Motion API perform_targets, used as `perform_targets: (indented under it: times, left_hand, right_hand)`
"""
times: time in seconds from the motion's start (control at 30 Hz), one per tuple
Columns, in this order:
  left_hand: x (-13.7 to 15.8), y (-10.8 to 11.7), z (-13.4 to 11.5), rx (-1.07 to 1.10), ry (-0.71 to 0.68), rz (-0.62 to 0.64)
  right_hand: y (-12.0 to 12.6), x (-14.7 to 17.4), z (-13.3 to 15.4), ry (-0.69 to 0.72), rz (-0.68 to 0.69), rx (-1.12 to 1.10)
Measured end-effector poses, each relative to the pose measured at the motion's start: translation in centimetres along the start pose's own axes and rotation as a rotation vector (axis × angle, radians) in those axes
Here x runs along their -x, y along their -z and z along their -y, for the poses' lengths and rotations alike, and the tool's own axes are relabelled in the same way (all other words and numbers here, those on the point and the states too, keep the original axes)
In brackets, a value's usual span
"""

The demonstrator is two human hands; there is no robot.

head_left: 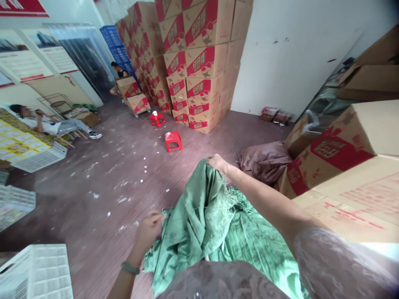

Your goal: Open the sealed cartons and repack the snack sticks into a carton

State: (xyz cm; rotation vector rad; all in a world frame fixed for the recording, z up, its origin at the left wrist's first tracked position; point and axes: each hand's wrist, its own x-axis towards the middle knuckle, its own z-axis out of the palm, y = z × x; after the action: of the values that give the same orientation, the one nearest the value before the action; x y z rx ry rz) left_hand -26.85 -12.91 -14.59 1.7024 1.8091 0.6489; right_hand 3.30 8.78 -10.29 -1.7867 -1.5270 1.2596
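A green woven sack [199,207] with a frayed edge rises in folds in front of me. My right hand [217,162] is closed on its top, holding the cloth up. Beside the sack's left edge is my left hand [151,226], slightly blurred, its fingers curled in. Whether those fingers pinch the cloth or anything else is hidden. More green woven fabric [258,241] lies spread below and to the right, under my right arm.
Printed cartons [202,62] are stacked high at the back. Open cartons [336,153] and a brown sack [264,160] stand right. Red stools [173,141] are ahead; white crates [46,270] line the left. One person [46,122] reclines left, another [118,70] sits behind boxes.
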Motion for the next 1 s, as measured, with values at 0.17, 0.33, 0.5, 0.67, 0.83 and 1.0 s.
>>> perform_targets:
  times: [0.17, 0.33, 0.5, 0.67, 0.83, 1.0]
  left_hand:
    - [-0.5, -7.7, -11.9, -0.213, -0.654, 0.518]
    - [-1.3, -5.5, -16.9, -0.114, -0.859, 0.549]
    - [-4.4, 0.2, -14.9, 0.050, -0.353, -0.366]
    - [-7.2, -3.4, -15.5, -0.226, -0.198, -0.438]
    - [-8.6, -1.7, -13.0, -0.012, -0.007, 0.144]
    - [-7.6, 8.2, -12.3, 0.487, 0.170, 0.267]
  right_hand:
    - [0.7, 2.3, 4.6, 0.124, 0.014, -0.085]
    - [3.5, 5.0, 7.9, 0.245, 0.005, -0.285]
    - [6.7, 7.3, 8.4, 0.265, 0.009, -0.458]
    - [6.6, 9.3, 10.7, 0.313, 0.152, -0.627]
    - [9.4, 11.2, 11.7, 0.359, 0.485, -0.319]
    - [14.6, 8.1, 6.6, 0.392, 0.616, 0.278]
